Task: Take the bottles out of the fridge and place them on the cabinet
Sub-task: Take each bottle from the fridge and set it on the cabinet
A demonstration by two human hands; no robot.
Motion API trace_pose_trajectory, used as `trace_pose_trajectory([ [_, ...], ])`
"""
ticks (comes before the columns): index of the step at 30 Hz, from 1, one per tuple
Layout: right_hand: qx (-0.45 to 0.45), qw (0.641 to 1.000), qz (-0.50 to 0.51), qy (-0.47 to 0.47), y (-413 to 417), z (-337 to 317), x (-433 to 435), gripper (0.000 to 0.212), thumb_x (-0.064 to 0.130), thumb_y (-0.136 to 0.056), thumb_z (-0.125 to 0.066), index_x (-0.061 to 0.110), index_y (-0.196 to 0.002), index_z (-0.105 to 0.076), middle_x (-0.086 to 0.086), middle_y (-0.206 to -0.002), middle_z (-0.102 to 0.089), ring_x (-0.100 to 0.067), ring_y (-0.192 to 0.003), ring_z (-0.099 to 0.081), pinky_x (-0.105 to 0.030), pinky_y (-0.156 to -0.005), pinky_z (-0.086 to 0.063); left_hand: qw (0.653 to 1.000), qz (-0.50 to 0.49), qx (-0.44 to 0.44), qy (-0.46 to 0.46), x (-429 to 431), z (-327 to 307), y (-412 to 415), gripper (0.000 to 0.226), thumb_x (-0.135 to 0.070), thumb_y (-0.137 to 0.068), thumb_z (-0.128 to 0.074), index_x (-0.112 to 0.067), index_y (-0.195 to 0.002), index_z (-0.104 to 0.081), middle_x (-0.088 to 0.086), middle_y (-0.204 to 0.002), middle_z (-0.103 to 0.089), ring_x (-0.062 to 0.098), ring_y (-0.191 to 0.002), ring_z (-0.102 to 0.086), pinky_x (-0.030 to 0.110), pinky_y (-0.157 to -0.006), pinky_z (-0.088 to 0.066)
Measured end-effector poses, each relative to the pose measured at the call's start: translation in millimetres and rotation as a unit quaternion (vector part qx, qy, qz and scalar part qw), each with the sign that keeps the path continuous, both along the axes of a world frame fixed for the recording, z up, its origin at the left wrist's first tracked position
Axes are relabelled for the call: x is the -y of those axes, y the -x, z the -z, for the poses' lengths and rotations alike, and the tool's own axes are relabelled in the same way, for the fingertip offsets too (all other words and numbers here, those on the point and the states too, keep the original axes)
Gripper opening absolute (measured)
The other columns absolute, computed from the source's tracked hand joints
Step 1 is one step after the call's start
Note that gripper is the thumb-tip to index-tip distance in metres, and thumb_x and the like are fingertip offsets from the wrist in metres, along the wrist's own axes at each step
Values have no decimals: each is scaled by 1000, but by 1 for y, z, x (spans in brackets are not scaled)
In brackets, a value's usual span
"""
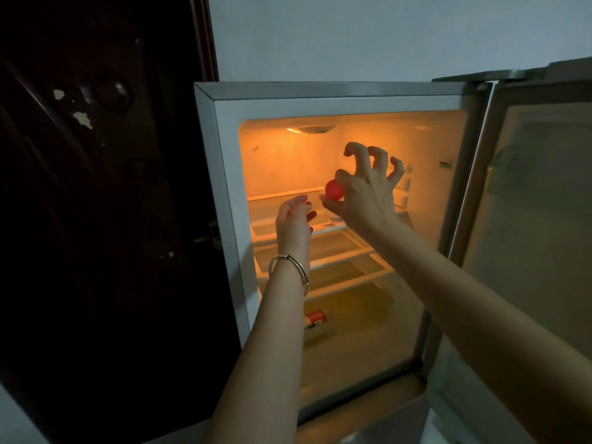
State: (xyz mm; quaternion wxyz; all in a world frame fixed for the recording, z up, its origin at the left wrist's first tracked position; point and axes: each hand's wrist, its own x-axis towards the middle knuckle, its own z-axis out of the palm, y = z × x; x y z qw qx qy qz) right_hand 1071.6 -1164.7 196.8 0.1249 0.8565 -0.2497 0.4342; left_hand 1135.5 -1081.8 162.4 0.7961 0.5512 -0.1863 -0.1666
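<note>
The fridge (221, 174) stands open, lit orange inside. On its top shelf is a clear bottle with a red cap (334, 189); its body is mostly hidden behind my right hand. My right hand (368, 193) reaches in over that bottle with fingers spread and curled, the thumb just under the cap, not closed on it. My left hand (293, 219), bracelet on the wrist, hovers left of the bottle at shelf height, loosely curled and holding nothing. A second bottle with a red label (315, 318) lies on the fridge floor, partly hidden by my left forearm.
The fridge door (538, 219) is swung open to the right. A dark wooden door (96, 187) stands to the left of the fridge. Several wire and glass shelves (346, 251) sit below the top shelf. A pale wall is behind.
</note>
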Motion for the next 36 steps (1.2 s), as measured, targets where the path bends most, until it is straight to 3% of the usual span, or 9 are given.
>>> trace_pose_trajectory([
  [7, -43, 998, -8, -34, 39, -8, -23, 33, 43, -81, -65, 13, -94, -72, -3, -139, -33, -31, -130, -23, -51, -103, -15, 1000, 1, 11, 6, -10, 7, 31, 19, -16, -93, -41, -21, -103, -56, -7, -93, -59, 7, -86, -57, 29, -76, -40],
  [13, -118, 989, -35, -78, 63, 23, -22, 42, 51, -78, -64, 13, -95, -72, -1, -135, -31, -30, -124, -26, -47, -98, -19, 999, -38, 12, -16, -12, 29, 58, 20, -12, -90, -44, -20, -104, -58, -7, -94, -57, 4, -83, -55, 25, -72, -41],
  [18, -141, 983, -75, -89, 88, 44, -17, 44, 57, -76, -63, 18, -92, -73, -1, -134, -31, -30, -122, -26, -49, -98, -21, 996, -84, -14, -29, -10, 50, 86, 19, -11, -90, -45, -24, -92, -58, -6, -93, -59, 9, -86, -56, 24, -67, -42],
  [20, -148, 980, -96, -87, 97, 49, -16, 44, 57, -74, -64, 18, -92, -73, 0, -135, -30, -30, -123, -25, -50, -99, -20, 993, -109, -25, -33, -11, 58, 102, 19, -10, -89, -45, -19, -98, -59, -2, -95, -59, 11, -86, -56, 23, -67, -41],
  [22, -156, 977, -118, -86, 106, 54, -19, 43, 55, -75, -64, 17, -93, -73, -1, -137, -30, -30, -125, -24, -51, -102, -18, 990, -130, -33, -32, -15, 64, 117, 21, -9, -89, -45, -14, -104, -59, 2, -99, -59, 13, -86, -56, 23, -68, -42],
  [27, -171, 966, -167, -102, 128, 65, -35, 42, 53, -76, -63, 17, -94, -73, -1, -135, -30, -30, -125, -24, -53, -103, -19, 983, -177, -38, -31, -39, 76, 152, 18, -8, -88, -46, -18, -94, -59, 3, -101, -61, 15, -88, -58, 27, -76, -44],
  [32, -200, 950, -208, -121, 148, 81, -58, 43, 56, -75, -65, 19, -94, -73, 0, -134, -30, -27, -126, -23, -55, -104, -16, 971, -232, -50, -42, -72, 91, 187, 18, -12, -90, -47, -19, -101, -59, 0, -108, -59, 5, -87, -58, 19, -70, -43],
  [36, -227, 933, -239, -147, 161, 96, -82, 43, 59, -74, -63, 20, -91, -73, 0, -136, -30, -27, -128, -22, -56, -106, -15, 957, -278, -68, -45, -99, 102, 211, 17, -14, -90, -48, -20, -102, -59, -3, -105, -61, 5, -90, -58, 19, -70, -43],
])
